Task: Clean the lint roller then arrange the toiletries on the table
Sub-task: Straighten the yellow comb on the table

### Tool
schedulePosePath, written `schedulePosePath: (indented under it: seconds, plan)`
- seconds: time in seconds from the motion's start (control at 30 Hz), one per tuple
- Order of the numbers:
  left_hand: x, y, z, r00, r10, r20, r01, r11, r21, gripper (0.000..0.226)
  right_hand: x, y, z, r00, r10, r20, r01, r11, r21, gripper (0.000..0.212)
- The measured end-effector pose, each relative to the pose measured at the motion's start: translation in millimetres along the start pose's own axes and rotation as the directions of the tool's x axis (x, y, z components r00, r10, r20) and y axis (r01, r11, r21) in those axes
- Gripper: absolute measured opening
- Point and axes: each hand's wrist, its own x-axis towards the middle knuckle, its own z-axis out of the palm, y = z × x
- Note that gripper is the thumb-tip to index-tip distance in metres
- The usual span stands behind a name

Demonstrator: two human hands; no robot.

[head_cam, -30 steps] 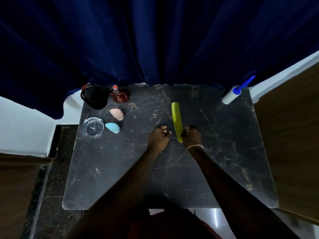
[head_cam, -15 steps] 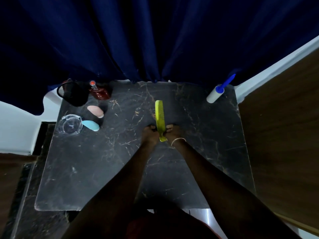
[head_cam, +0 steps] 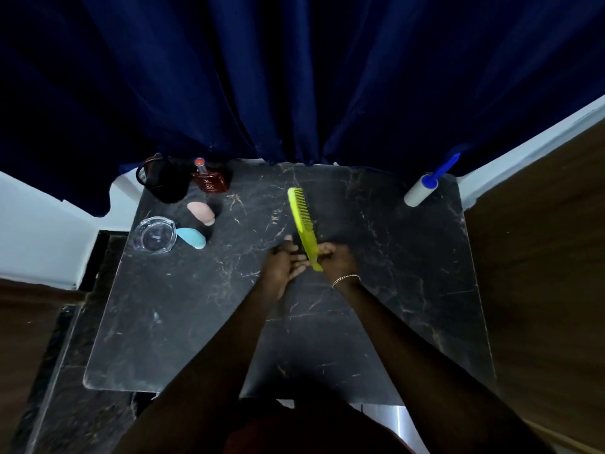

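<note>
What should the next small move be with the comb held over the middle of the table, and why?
Probably lay the yellow-green comb down near the toiletries at the far left. The right hand grips its handle and the left hand touches it, while the sponges, glass dish and perfume bottle already sit grouped there. The lint roller lies apart, far right.

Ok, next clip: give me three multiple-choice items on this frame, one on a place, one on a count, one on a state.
1. Where is the lint roller?
A. far right corner of the table
B. beside the glass dish
C. in a hand

2. How many makeup sponges lie near the glass dish?
A. one
B. two
C. four

3. What holds the yellow comb?
A. nothing, it lies flat
B. the left hand alone
C. the right hand, gripping its near end

Key: 1 A, it lies by the curtain, untouched; 2 B, a pink sponge and a blue sponge; 3 C, while the left hand is open beside it.
</note>
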Motion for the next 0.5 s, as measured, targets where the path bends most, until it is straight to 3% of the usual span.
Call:
schedulePosePath:
  seconds: [0.07, 0.13, 0.2, 0.3, 0.4, 0.5]
  plan:
    - [-3, 17, -18, 0.993, -0.074, 0.091, 0.087, 0.986, -0.139, 0.064, -1, -9, 0, 0.989, -0.144, -0.041, 0.140, 0.986, -0.096, 0.025]
    - [-7, 34, -38, 0.976, -0.123, 0.180, 0.156, 0.971, -0.182, 0.075, 1, -20, 1, 0.956, -0.286, -0.072, 0.270, 0.947, -0.176, 0.026]
    - [-15, 47, -52, 0.968, -0.136, 0.212, 0.174, 0.969, -0.177, 0.063, 8, -30, 5, 0.917, -0.392, -0.076, 0.366, 0.901, -0.235, 0.023]
    - [-21, 60, -65, 0.975, -0.073, 0.208, 0.101, 0.987, -0.126, 0.021, 21, -47, 15, 0.874, -0.475, -0.098, 0.434, 0.856, -0.280, 0.023]
    - [-17, 67, -75, 0.987, 0.039, 0.159, -0.029, 0.997, -0.067, 0.011, 30, -65, 35, 0.895, -0.418, -0.155, 0.384, 0.900, -0.207, 0.035]
    - [-7, 69, -83, 0.993, 0.100, 0.057, -0.100, 0.995, -0.006, 0.013, 38, -81, 56, 0.988, -0.117, -0.101, 0.118, 0.993, 0.004, 0.035]
